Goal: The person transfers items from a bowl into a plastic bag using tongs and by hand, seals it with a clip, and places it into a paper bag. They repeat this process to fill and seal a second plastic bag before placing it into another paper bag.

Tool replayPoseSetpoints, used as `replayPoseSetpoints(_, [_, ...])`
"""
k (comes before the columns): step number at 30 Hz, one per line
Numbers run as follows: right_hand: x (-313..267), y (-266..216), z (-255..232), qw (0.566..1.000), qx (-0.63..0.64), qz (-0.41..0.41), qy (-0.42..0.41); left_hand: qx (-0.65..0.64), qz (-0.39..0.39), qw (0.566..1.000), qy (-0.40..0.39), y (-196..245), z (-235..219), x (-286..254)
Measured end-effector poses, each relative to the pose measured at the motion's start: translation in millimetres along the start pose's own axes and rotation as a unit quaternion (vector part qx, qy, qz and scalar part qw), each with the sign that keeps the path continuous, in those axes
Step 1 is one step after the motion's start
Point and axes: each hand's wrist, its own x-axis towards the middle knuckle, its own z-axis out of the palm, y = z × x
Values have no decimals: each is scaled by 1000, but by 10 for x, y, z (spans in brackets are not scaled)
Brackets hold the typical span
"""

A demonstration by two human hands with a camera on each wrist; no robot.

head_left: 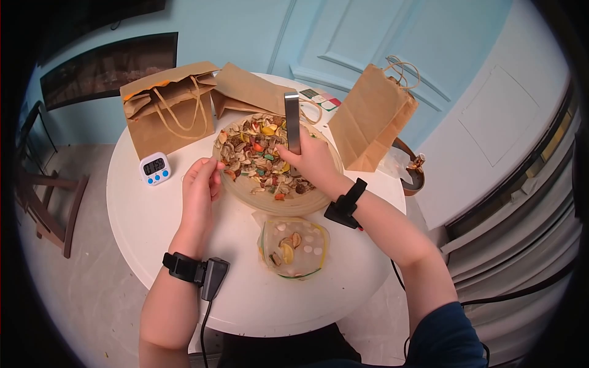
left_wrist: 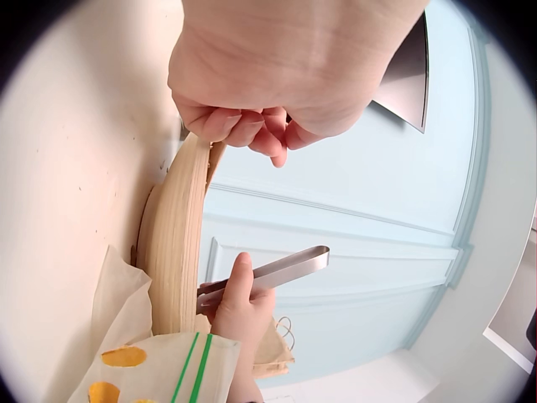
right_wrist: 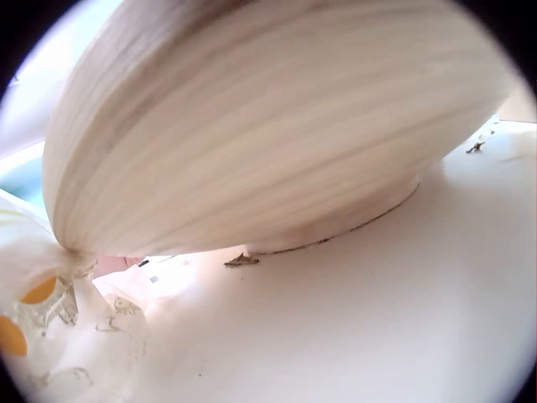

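Observation:
My right hand (head_left: 314, 161) grips upright metal tongs (head_left: 292, 122) over a wide wooden bowl (head_left: 261, 202). Their lower ends are hidden behind the hand. Potpourri (head_left: 254, 147), a mix of dried petals, small cones and coloured pieces, fills much of the bowl. Beside the bowl's left rim is my left hand (head_left: 201, 184), fingers curled and thumb against the index finger; nothing shows between them. In front of the bowl stands an open zip bag (head_left: 310, 264) with a green and yellow seal and several dried pieces inside. The left wrist view shows the tongs (left_wrist: 289, 269) past the rim.
Two brown paper bags, one upright (head_left: 175, 126) and one lying behind the bowl (head_left: 251, 92), are at the back left. Another paper bag (head_left: 371, 119) stands at the back right. A white timer (head_left: 155, 168) sits left on the round white table (head_left: 153, 233).

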Motion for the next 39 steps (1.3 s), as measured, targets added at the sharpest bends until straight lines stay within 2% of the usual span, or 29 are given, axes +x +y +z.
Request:
replayPoseSetpoints(4, [-35, -93, -198, 999, 13, 15, 36, 3, 0, 1000, -2, 17, 8, -24])
replayPoseSetpoints(6, [-105, -370, -440, 994, 75, 66, 48, 5, 1, 1000, -2, 11, 9, -20])
replayPoseSetpoints(8, [-246, -508, -544, 991, 95, 65, 69, 7, 0, 1000, -1, 9, 18, -18])
replayPoseSetpoints(10, [-453, -581, -618, 985, 151, 61, 55, 8, -3, 1000, 9, 15, 35, -23])
replayPoseSetpoints(12, [-664, -646, -623, 988, 140, 55, 32, 6, -4, 1000, 9, 11, 41, -24])
replayPoseSetpoints(14, [-831, -720, -594, 981, 188, 55, -19, 6, -3, 1000, 8, 11, 37, -23])
replayPoseSetpoints(15, [-893, -640, -557, 988, 149, 16, -41, 0, 1, 1000, 6, 11, 35, -25])
replayPoseSetpoints(16, [-917, -619, -555, 988, 149, 17, -40, -6, 5, 1000, 4, 12, 33, -26])
replayPoseSetpoints(18, [-946, -596, -554, 975, 185, 82, -97, -5, 4, 1000, 4, 11, 30, -28])
replayPoseSetpoints(19, [-923, -583, -547, 975, 185, 81, -97, -5, 3, 1000, 5, 10, 29, -27])
replayPoseSetpoints(21, [-805, -548, -543, 908, 401, 116, -25, -3, 1, 1000, 1, 16, 29, -31])
replayPoseSetpoints(22, [-744, -522, -562, 909, 401, 115, -25, -1, -1, 1000, -4, 18, 31, -31])
replayPoseSetpoints(24, [-606, -464, -608, 856, 479, 196, 13, -2, -1, 1000, -3, 10, 32, -25])
replayPoseSetpoints(26, [-493, -385, -590, 846, 493, 198, 28, -2, -1, 1000, -2, 1, 30, -22])
replayPoseSetpoints(29, [-344, -274, -515, 722, 614, 305, 94, 0, 1, 1000, -5, 10, 14, -17])
replayPoseSetpoints(30, [-313, -227, -495, 722, 614, 304, 94, 1, -2, 1000, -6, 10, 13, -17])
replayPoseSetpoints(32, [-269, -96, -439, 677, 632, 359, 120, 2, -4, 1000, -8, 11, 15, -20])
replayPoseSetpoints(33, [-258, -53, -422, 677, 632, 358, 120, 2, -2, 1000, -9, 12, 17, -24])
replayPoseSetpoints(35, [-230, 1, -393, 714, 594, 347, 128, 1, 0, 1000, -10, 10, 22, -22])
replayPoseSetpoints(36, [-215, 11, -373, 715, 594, 347, 127, 1, 0, 1000, -10, 8, 21, -21])
replayPoseSetpoints(39, [-165, 26, -283, 737, 590, 299, 140, 0, 1, 1000, -13, 2, 12, -20])
